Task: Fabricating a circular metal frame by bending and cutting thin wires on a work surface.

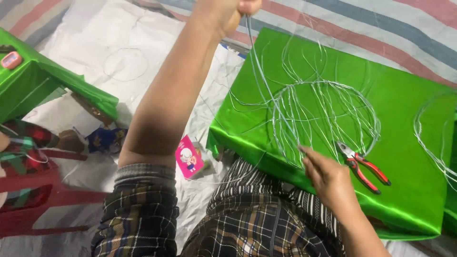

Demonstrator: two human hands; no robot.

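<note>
item: left hand (228, 12), raised to the top edge of the view, partly cropped, fist closed around a thin silver wire strand (261, 71) that runs down and right from it.

item: right hand (326, 176), low on the near edge of the green satin-covered box (409, 157), fingers (304, 152) pinched together at the lower end of the strand, where it meets the wire ring (328, 121). whether the tips actually clamp the wire is too fine to tell.

item: wire ring, round, lying flat on the green box top, with many loose wire ends fanning up and across it. it sits well inside the box's left and far edges; its near side comes close to the box's near edge.

item: red-handled pliers (364, 166), lying just right of the right hand, jaws touching the ring's lower right rim.

item: second wire coil (431, 138), at the box's right side, apart from the ring, bare green cloth between them.

item: pink card (189, 157), on white sheeting just left of the box's near corner.

item: another green box (28, 81), far left, well apart, open white sheeting between.
</note>
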